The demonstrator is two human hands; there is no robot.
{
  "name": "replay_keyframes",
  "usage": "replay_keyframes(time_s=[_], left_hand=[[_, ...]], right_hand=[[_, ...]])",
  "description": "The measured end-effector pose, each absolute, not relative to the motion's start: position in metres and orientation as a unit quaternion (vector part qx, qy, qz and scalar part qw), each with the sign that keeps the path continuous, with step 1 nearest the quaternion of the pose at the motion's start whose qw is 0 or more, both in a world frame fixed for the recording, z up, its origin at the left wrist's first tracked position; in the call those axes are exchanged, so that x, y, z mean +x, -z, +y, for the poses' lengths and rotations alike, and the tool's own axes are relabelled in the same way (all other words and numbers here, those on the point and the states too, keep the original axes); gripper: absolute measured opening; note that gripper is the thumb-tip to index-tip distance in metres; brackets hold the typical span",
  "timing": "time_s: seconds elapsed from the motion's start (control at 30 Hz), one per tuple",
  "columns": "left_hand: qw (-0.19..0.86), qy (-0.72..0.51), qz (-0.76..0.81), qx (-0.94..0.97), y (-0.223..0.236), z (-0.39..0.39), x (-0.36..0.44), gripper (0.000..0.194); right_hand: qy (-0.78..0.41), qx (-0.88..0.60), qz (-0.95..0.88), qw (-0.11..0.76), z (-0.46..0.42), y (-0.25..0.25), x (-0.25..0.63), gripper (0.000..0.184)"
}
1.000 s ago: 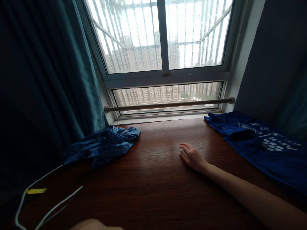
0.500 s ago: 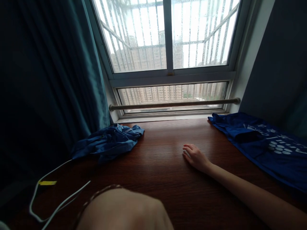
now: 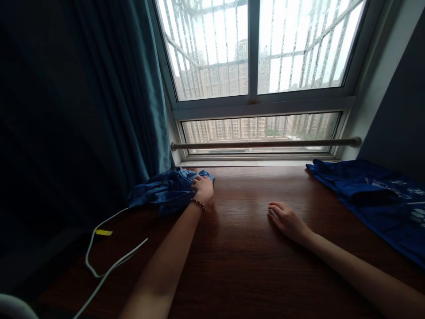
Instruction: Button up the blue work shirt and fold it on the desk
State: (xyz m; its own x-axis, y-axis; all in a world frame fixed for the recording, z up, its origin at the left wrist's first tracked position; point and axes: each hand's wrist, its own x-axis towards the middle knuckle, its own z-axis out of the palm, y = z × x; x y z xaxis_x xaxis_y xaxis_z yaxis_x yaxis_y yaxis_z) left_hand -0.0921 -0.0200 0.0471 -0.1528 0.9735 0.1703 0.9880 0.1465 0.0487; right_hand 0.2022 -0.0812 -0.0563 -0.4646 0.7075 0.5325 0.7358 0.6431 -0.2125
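Observation:
My left hand (image 3: 203,189), with a beaded bracelet at the wrist, reaches to the right end of a crumpled blue garment (image 3: 166,188) by the curtain. Its fingers are bent and closed on the cloth, their tips partly hidden in it. My right hand (image 3: 287,221) rests on the brown wooden surface (image 3: 239,248), right of centre. Its fingers are loosely bent, a little apart, and hold nothing. Farther right a second blue garment (image 3: 368,199) with white print lies spread flat, apart from both hands.
A white cable (image 3: 99,277) with a yellow tag (image 3: 104,232) lies at the left. The blue-green curtain (image 3: 149,110) hangs behind the crumpled garment. Across the low window (image 3: 265,128) at the back runs a horizontal rail (image 3: 265,144).
My left hand has moved from close to the camera forward to the crumpled garment and closed on it. My right hand stays on the surface. The view has shifted left.

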Motion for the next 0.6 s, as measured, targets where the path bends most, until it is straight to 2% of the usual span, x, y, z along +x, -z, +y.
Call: replay_keyframes(time_s=[0.1,0.23,0.47,0.6], left_hand=[[0.043,0.076,-0.827,-0.556,-0.029,-0.013,-0.111,0.027],[0.026,0.084,-0.828,-0.553,-0.018,-0.007,-0.121,0.03],[-0.018,0.101,-0.735,-0.67,-0.016,-0.004,-0.088,0.029],[-0.059,0.117,-0.647,-0.751,-0.013,-0.024,-0.037,0.023]], right_hand=[[0.011,-0.415,-0.859,0.299,-0.083,0.054,0.201,0.019],[-0.002,-0.41,-0.861,0.301,-0.084,0.051,0.2,0.018],[-0.017,-0.405,-0.859,0.313,-0.085,0.052,0.2,0.02],[-0.012,-0.428,-0.828,0.362,-0.078,0.055,0.205,0.035]])
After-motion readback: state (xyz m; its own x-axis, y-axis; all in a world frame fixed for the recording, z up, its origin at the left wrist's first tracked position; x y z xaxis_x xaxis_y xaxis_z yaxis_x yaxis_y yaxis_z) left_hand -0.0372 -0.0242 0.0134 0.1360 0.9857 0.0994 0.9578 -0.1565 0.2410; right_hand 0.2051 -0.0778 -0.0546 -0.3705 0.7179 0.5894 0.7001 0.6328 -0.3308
